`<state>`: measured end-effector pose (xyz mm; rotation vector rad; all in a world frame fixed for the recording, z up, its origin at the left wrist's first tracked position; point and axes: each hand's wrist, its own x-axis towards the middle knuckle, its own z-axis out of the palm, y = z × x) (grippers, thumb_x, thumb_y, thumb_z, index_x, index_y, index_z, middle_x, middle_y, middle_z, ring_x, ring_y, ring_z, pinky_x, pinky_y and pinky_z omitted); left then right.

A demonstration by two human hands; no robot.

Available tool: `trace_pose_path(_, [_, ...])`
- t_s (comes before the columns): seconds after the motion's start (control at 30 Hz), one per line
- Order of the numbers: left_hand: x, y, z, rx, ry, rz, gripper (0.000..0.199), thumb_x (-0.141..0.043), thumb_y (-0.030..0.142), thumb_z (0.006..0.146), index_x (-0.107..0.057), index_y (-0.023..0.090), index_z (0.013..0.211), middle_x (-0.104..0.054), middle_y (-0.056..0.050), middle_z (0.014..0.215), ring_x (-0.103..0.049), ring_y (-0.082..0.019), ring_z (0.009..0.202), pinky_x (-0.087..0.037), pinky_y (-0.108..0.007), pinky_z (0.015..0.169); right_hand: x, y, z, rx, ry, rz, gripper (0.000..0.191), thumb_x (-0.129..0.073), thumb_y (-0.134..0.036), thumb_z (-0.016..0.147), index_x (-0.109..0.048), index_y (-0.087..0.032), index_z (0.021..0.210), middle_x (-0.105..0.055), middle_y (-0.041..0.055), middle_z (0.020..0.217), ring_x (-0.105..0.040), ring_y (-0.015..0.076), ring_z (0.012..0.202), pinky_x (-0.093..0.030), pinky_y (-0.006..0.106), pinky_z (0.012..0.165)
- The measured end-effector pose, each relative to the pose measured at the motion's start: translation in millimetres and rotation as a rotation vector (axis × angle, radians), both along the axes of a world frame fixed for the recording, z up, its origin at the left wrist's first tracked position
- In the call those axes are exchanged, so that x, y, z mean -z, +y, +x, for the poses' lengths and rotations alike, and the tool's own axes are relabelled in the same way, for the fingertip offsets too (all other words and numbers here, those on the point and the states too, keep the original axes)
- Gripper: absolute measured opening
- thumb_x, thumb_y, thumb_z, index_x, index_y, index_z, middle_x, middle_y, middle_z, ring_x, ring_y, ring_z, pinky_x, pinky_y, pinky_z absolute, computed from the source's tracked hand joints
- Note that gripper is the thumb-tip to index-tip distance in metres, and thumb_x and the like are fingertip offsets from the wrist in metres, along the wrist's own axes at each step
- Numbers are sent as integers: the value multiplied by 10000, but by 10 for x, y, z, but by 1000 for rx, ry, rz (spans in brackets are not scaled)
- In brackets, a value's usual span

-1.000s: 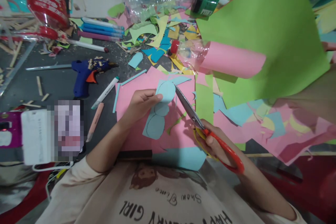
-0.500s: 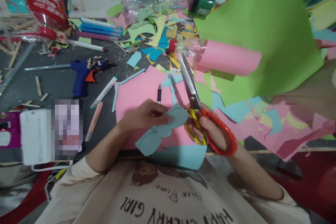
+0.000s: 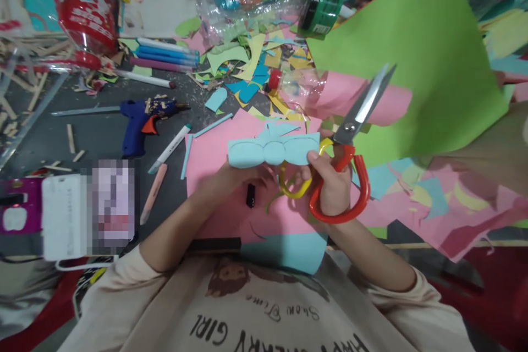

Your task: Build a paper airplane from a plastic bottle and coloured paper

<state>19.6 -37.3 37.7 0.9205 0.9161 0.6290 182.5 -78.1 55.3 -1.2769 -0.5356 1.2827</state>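
While its curved pencil outline faces up, the blue paper (image 3: pixel 274 151) is held out level above the pink sheet (image 3: pixel 223 209), between the two hands. Three rounded shapes run along it, the middle one smallest; its lower edge is scalloped and its upper edge straight.

The right hand (image 3: pixel 334 187) is closed round the scissors (image 3: pixel 349 127), with its thumb pressed on the right end of the paper. The blades point up and away, nearly together, over the pink roll (image 3: pixel 379 99) on the bottle (image 3: pixel 303 88). The red handle loop hangs round the hand, the yellow one beside the fingers.

The left hand (image 3: pixel 243 179) is under the left part of the paper, against its lower edge. Its fingertips are hidden, so how wide it is, or how firmly it grips, I cannot tell.

Just below the paper, on the pink sheet, lies a black pen (image 3: pixel 251 196), partly covered. A blue sheet (image 3: pixel 284 250) shows at the near edge, its lower end beside the shirt. Left of the pink sheet lie a white marker (image 3: pixel 170 148), a peach marker (image 3: pixel 154 193) and the glue gun (image 3: pixel 134 127). The phone (image 3: pixel 114 203) is pixelated. The green sheet (image 3: pixel 437 66) is partly covered by the roll.
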Motion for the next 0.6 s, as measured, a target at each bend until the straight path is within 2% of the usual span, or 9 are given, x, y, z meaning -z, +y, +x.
trace_pose_path(0.07, [-14,-60,31,96,-31,-9,295,-824,388,646,-666,163,751,-662,-26,614,-595,-139,518,-467,-246,474,22,-16,-18,63,-13,9,329,-779,-428,738,-530,-244,851,-506,-115,480,-523,97,401,-491,238,430])
trace_pose_path(0.13, [1,-106,39,137,-25,-16,347,-820,476,679,-643,180,711,-598,5,542,-514,-108,454,-394,-228,423,46,-50,-42,85,-42,6,316,-770,-420,750,-529,-247,860,-522,-110,488,-544,103,412,-483,235,425])
trace_pose_path(0.23, [48,-115,3,24,87,10,504,-709,626,769,-555,193,563,-508,17,471,-439,-91,421,-320,-233,400,86,-111,-71,2,-47,-15,320,-763,-426,769,-533,-250,903,-511,-113,498,-548,111,406,-456,233,394])
trace_pose_path(0.33, [58,-58,-60,-95,164,52,499,-716,600,764,-547,189,538,-508,17,484,-447,-94,445,-318,-236,420,108,-135,-61,-146,23,-20,394,-746,-484,797,-541,-252,1041,-523,-116,554,-512,100,367,-451,240,362])
trace_pose_path(0.47, [16,15,-112,-44,168,164,490,-730,536,760,-505,191,496,-436,38,447,-366,-74,422,-265,-237,407,90,-97,-7,-223,55,-11,596,-803,-458,748,-501,-270,1227,-574,-106,676,-479,65,369,-426,217,335])
trace_pose_path(0.53, [8,20,-110,-45,194,189,497,-736,542,764,-501,188,505,-447,38,455,-373,-73,429,-265,-232,404,78,-77,5,-261,60,-42,623,-812,-418,736,-485,-276,1247,-575,-105,697,-480,58,383,-415,201,329])
trace_pose_path(0.6, [15,4,-91,-55,207,181,503,-738,559,775,-507,186,528,-484,33,469,-427,-79,441,-315,-222,415,72,-66,0,-288,74,-78,609,-818,-392,724,-484,-276,1220,-577,-104,714,-474,50,384,-401,191,317])
